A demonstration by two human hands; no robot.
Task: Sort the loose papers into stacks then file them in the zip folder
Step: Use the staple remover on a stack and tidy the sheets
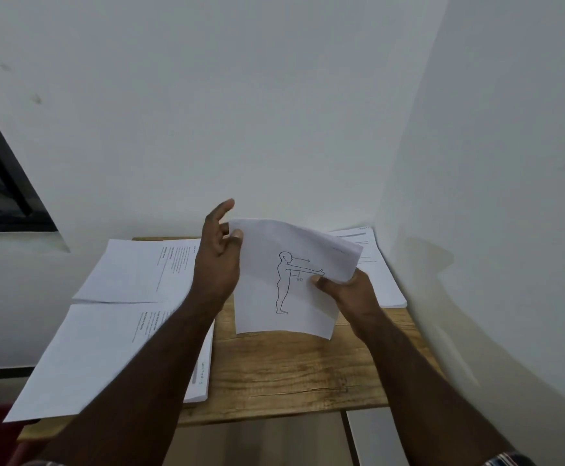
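Sheet with figure drawing (287,284): raised above tabletop (294,368); left hand (219,260) pinches its top-left corner, right hand (348,290) grips its right edge.

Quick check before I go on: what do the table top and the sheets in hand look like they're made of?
Table top: looks like wood or a wood-look laminate, matte, with brown grain streaks and a dark crack line; which one is unclear. Sheets: thin white printer paper, matte; they curve in the left hand and right hand.
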